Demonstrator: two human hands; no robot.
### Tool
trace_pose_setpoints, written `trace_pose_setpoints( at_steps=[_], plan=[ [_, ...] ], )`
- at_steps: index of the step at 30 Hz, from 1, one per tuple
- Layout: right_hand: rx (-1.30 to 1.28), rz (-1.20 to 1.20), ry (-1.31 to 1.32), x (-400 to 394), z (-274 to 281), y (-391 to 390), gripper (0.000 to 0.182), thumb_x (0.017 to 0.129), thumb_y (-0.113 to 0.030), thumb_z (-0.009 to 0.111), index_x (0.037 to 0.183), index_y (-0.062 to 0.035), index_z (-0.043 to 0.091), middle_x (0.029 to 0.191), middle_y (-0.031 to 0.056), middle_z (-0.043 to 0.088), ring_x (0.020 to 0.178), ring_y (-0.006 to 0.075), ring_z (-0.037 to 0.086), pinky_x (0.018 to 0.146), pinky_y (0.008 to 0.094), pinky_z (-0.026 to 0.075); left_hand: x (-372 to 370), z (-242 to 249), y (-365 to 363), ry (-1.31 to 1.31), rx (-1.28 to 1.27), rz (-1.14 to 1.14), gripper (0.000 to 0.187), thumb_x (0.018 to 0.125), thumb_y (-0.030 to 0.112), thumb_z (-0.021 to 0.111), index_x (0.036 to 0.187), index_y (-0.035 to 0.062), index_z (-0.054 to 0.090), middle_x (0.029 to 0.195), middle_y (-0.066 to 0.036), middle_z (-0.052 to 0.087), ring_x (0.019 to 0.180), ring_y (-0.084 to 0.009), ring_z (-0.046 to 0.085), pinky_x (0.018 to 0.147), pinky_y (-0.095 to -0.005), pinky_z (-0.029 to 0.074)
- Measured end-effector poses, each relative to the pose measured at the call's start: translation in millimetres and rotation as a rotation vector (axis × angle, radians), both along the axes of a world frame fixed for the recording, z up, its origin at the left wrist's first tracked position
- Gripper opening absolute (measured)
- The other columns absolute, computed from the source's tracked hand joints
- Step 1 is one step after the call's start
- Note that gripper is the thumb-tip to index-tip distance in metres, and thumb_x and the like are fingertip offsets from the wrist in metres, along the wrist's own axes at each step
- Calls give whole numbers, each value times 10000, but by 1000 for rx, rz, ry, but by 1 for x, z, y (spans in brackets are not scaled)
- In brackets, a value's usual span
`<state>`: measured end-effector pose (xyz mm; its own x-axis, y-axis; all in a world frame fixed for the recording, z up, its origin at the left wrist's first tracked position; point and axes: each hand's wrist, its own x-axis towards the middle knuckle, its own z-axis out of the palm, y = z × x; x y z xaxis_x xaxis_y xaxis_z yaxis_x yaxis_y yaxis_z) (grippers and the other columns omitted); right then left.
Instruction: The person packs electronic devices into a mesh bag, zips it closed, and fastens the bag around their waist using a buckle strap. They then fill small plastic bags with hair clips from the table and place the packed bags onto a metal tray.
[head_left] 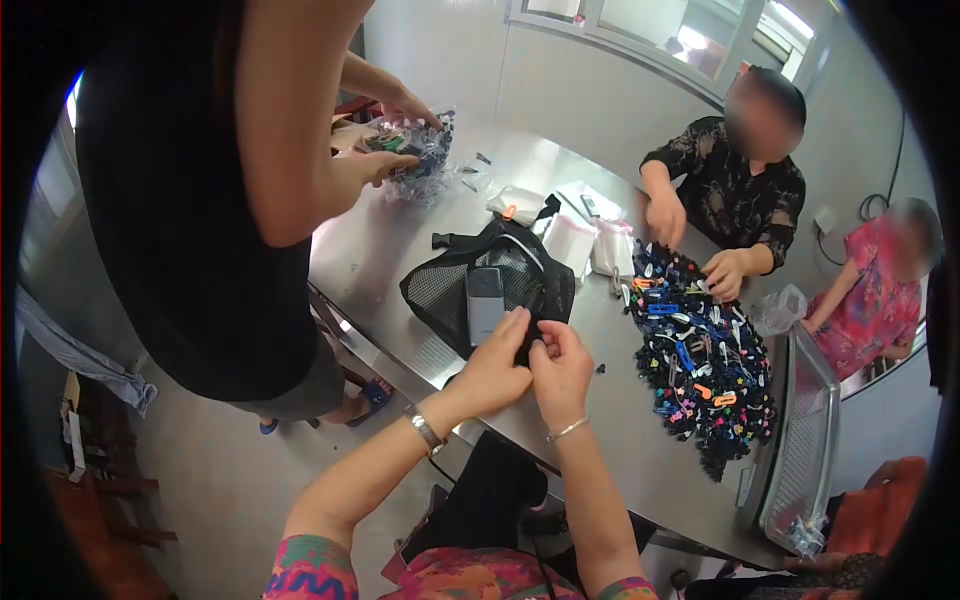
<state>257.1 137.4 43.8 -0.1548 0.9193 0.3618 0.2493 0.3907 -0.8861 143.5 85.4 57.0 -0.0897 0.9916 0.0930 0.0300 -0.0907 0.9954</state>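
Note:
A black mesh bag (435,293) with a buckle and strap lies on the metal table in front of me. A grey rectangular device (487,306), perhaps a phone or power bank, rests on or inside it. At the bag's near edge, my left hand (492,358) is closed, its fingers gripping the black fabric. Close beside it my right hand (562,372) is curled, thumb and fingers pinched at the same dark edge. Exactly which part of the bag they pinch is hidden. Right of my hands spreads a large pile of small hair clips (700,350) in many colours.
Clear plastic bags (570,243) lie behind the mesh bag. A co-worker in black (735,190) reaches into the pile; a standing person (190,200) handles a plastic bag of clips (425,160) at left. A perforated metal tray (805,440) leans at the table's right end.

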Motion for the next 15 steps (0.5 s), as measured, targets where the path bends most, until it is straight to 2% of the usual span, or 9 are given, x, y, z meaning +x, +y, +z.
trace_pose_setpoints(
  at_steps=[2, 5, 8, 10, 11, 12, 13, 14, 15],
  plan=[
    [33, -13, -11, 6, -1, -5, 192, 749, -7, 625, 940, -14, 646, 798, 79, 620, 633, 142, 571, 612, 273, 494, 6, -10, -4, 652, 175, 70, 732, 706, 36, 502, 1371, -110, 233, 1422, -323, 235, 1362, -419, 199, 1119, -414, 207],
    [-75, 185, -82, 15, 15, -5, 187, 785, -62, 630, 961, 1, 640, 795, 92, 630, 664, 142, 594, 607, 273, 489, 11, -5, -12, 596, 197, 81, 728, 710, 40, 503, 1366, -116, 229, 1419, -335, 225, 1364, -436, 175, 1127, -420, 177],
    [48, 113, -39, 9, 42, 38, 198, 835, -106, 612, 988, 17, 639, 763, 48, 620, 647, 89, 551, 588, 239, 458, 18, -7, -20, 583, 246, 156, 688, 732, 33, 520, 1355, -108, 265, 1408, -327, 261, 1353, -437, 210, 1113, -425, 216],
    [339, 100, -213, -16, 47, 87, 217, 840, -122, 582, 1005, 4, 643, 809, 118, 647, 695, 170, 612, 636, 288, 485, 24, -10, -26, 627, 386, 271, 664, 750, 27, 545, 1348, -103, 286, 1400, -313, 291, 1341, -440, 240, 1094, -434, 253],
    [394, 126, -309, -30, 46, 109, 224, 832, -101, 562, 1021, -13, 644, 873, 147, 651, 760, 223, 625, 689, 321, 489, 25, -8, -32, 711, 432, 395, 619, 765, 34, 571, 1325, -87, 336, 1368, -294, 348, 1289, -436, 332, 1054, -437, 311],
    [452, 150, -403, -44, 46, 128, 242, 824, -80, 542, 1037, -30, 645, 938, 176, 655, 824, 275, 638, 741, 353, 493, 25, -11, -38, 716, 434, 398, 619, 765, 34, 571, 1325, -87, 336, 1368, -294, 348, 1289, -436, 332, 1054, -437, 311],
    [455, 152, -397, -57, 50, 141, 242, 824, -80, 542, 1037, -30, 645, 938, 176, 655, 824, 275, 638, 741, 353, 493, 25, -15, -45, 682, 337, 561, 601, 768, 57, 588, 1307, -82, 362, 1348, -295, 362, 1257, -438, 359, 1041, -445, 316],
    [344, 201, -470, -70, 52, 151, 261, 834, -97, 512, 1057, -59, 643, 1024, 170, 635, 939, 301, 604, 812, 388, 474, 26, -19, -53, 644, 238, 720, 584, 771, 80, 605, 1290, -78, 387, 1328, -295, 377, 1224, -440, 386, 1028, -453, 322],
    [235, 250, -542, -80, 53, 161, 283, 844, -115, 482, 1076, -89, 642, 1111, 165, 615, 1055, 327, 569, 882, 423, 456, 27, -23, -58, 726, 159, 813, 581, 766, 172, 665, 1260, -34, 439, 1292, -292, 389, 1179, -437, 396, 996, -468, 326]
  ],
)
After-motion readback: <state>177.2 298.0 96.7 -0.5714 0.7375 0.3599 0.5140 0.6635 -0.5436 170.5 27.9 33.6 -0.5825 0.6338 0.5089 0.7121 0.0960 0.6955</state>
